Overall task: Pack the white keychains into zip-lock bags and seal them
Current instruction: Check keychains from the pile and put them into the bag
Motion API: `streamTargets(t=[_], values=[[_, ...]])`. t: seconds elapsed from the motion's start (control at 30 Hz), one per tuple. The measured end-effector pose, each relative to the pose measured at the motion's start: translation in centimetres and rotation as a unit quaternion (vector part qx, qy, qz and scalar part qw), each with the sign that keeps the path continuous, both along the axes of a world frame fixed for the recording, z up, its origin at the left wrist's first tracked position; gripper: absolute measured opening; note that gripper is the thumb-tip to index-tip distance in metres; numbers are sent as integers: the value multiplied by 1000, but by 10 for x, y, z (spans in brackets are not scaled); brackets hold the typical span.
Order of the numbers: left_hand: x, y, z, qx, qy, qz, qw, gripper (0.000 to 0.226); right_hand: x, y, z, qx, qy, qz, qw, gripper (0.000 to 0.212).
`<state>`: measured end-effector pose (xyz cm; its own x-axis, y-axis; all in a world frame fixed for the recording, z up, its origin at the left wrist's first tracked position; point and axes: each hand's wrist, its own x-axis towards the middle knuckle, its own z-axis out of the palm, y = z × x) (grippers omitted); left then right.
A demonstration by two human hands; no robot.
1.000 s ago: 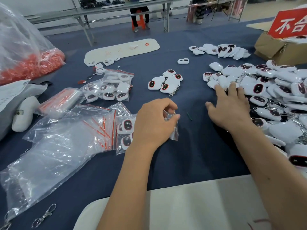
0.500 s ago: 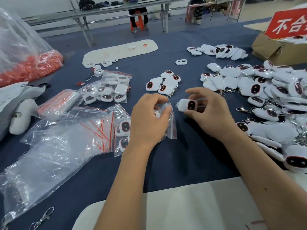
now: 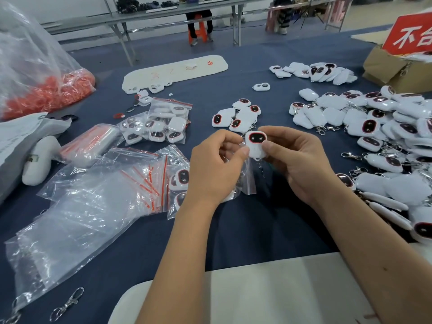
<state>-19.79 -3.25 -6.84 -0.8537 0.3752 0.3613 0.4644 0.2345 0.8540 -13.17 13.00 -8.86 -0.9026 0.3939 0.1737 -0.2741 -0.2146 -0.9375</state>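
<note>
A white keychain [image 3: 255,145] with a dark red-rimmed face is pinched in my right hand [image 3: 297,160] at the centre of the table. My left hand [image 3: 215,169] grips the mouth of a small clear zip-lock bag [image 3: 247,181] that hangs below the keychain. The keychain's lower end sits at the bag's opening, and its clip dangles beneath. A big heap of loose white keychains [image 3: 374,127] covers the right side. A small cluster of keychains [image 3: 238,115] lies just beyond my hands.
Filled zip-lock bags [image 3: 161,123] lie left of centre, another [image 3: 180,183] by my left wrist. A stack of empty bags [image 3: 93,197] spreads at the left. A sack of orange parts [image 3: 44,94] and a cardboard box [image 3: 392,69] stand at the far corners.
My right hand reached into the heap, picked up one keychain and carried it left to the bag held by my left hand, turning it face up.
</note>
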Motion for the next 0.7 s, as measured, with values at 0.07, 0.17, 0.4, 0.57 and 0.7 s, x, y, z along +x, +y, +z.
streamTargets(t=[0.07,0.17,0.4,0.57,0.7], values=[[-1,-1,1,1,-5,-5,1000,10,0,-2,0,23,13,6,1000,26],[-1,-1,1,11,-18,-12,1000,3,-1,-6,-2,38,32,15,999,29],[-5,-4,0,26,-48,-20,998,10,-1,-8,-2,55,51,28,997,33],[-4,-4,2,30,-61,-25,997,9,-1,-9,0,56,50,23,997,33],[-4,-5,2,23,-60,-25,998,7,-1,-11,-1,71,41,21,996,32]])
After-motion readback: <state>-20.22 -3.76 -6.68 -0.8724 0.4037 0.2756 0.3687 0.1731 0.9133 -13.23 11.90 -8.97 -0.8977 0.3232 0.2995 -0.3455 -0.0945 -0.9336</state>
